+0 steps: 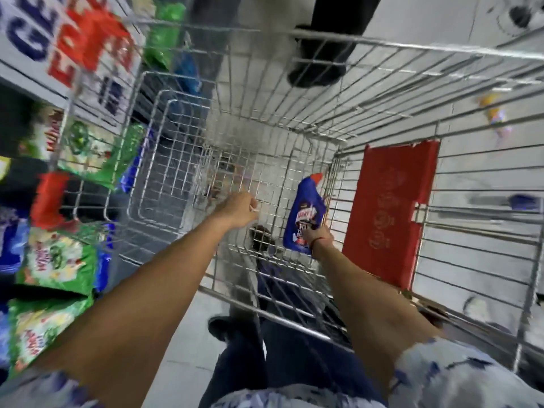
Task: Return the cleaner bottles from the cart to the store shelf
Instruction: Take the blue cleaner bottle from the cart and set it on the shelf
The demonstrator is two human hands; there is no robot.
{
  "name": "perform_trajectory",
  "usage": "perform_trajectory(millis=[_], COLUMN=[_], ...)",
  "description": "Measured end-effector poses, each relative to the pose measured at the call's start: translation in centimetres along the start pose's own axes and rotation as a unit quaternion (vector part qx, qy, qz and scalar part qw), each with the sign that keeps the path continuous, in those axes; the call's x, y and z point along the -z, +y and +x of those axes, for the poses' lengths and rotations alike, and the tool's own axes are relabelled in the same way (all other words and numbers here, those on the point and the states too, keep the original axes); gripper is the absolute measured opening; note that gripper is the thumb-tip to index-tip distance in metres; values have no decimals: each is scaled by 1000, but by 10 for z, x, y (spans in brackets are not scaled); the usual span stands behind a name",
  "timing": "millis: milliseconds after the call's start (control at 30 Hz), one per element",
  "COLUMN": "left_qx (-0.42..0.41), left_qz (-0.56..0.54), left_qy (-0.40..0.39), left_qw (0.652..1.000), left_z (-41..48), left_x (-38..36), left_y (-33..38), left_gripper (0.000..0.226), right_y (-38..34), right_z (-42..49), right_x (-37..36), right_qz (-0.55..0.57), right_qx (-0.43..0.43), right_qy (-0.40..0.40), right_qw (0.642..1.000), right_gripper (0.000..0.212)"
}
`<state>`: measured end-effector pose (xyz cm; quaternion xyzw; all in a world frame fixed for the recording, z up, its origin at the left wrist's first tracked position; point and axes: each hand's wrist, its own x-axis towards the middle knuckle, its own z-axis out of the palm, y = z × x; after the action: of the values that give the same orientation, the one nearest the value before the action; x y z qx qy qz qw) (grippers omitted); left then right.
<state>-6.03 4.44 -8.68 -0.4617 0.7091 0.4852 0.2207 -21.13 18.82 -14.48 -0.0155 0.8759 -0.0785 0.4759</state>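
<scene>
Both bare arms reach down into a silver wire shopping cart (188, 160), seen from above through motion blur. The right hand (319, 235) is clamped around the lower end of a blue plastic cleaner bottle with a red cap (304, 212), which tilts with its cap pointing away from the person, inside the cart and close to the cart's right-hand wire wall. The left hand (237, 210) hangs over the middle of the cart's mesh floor with its fingers curled in together, gripping nothing that can be made out. A thin red thread circles the right wrist. A red plastic flap panel (391, 213) is fixed to the cart's right wall, just beyond the bottle. To the left of the cart, green and white printed packets (56, 260) fill the store shelf (17, 75). Past the cart's far rim, another person's dark shoe (319, 58) stands on the pale tiled floor (426, 16).
</scene>
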Motion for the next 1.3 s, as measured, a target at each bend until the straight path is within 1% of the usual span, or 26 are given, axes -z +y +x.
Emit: perform_trajectory(millis=[100, 167, 233, 333, 367, 400, 467, 533, 567, 667, 733, 800, 833, 900, 1000, 1033, 1100, 1167, 1233, 1300], left_qx=[11, 30, 52, 46, 37, 33, 42, 66, 77, 129, 162, 170, 169, 167, 138, 115, 70, 45, 10, -36], left_qz=[27, 35, 21, 2, -19, -45, -105, -156, -179, -280, -317, -350, -381, -452, -601, -622, -616, -603, -610, -619], left_qy=[-33, -54, -72, -82, -89, -96, -109, -117, -121, -118, -127, -131, -128, -93, 9, 41, 75, 91, 115, 132], left_qw=[999, 997, 996, 996, 995, 994, 988, 979, 973, 944, 926, 912, 900, 871, 787, 774, 781, 791, 784, 773], left_z=[15, 25, 35, 53, 57, 62, 68, 73, 75, 73, 64, 54, 49, 41, 30, 24, 3, -26, -54, -85], left_x=[-21, -34, -46, -61, -65, -70, -80, -86, -87, -82, -70, -57, -51, -36, -1, 13, 40, 62, 79, 96], left_y=[-10, -12, -10, -6, -4, -2, 1, 2, 3, 7, 9, 8, 6, 4, 5, 5, 3, 4, 4, 6], left_gripper=[20, 22, 30, 49, 53, 55, 54, 51, 47, 30, 34, 41, 41, 40, 41, 39, 39, 44, 48, 41], right_y=[2, 0, -2, 0, 1, 1, -2, -4, -6, -11, -15, -21, -26, -39, -67, -76, -92, -104, -115, -125], right_z=[5, 5, 4, 11, 15, 18, 20, 21, 21, 20, 16, 9, 4, -6, -31, -41, -63, -88, -117, -148], right_x=[-11, -22, -32, -38, -38, -37, -32, -30, -30, -36, -37, -30, -25, -13, 6, 11, 20, 26, 31, 33], right_qz=[69, 114, 153, 174, 206, 244, 296, 282, 265, 225, 201, 200, 201, 177, 146, 149, 157, 169, 175, 172], right_qx=[-15, -14, -7, -1, 5, 6, 6, 19, 27, 35, 45, 73, 90, 127, 194, 214, 250, 281, 308, 335], right_qy=[60, 68, 59, 39, 27, 15, -14, -31, -33, -46, -58, -106, -132, -169, -211, -229, -259, -275, -286, -295], right_qw=[996, 991, 986, 984, 978, 970, 955, 959, 963, 973, 977, 971, 967, 961, 947, 938, 919, 904, 890, 878], right_gripper=[37, 35, 42, 70, 72, 69, 57, 46, 48, 67, 67, 64, 65, 68, 73, 70, 61, 54, 47, 46])
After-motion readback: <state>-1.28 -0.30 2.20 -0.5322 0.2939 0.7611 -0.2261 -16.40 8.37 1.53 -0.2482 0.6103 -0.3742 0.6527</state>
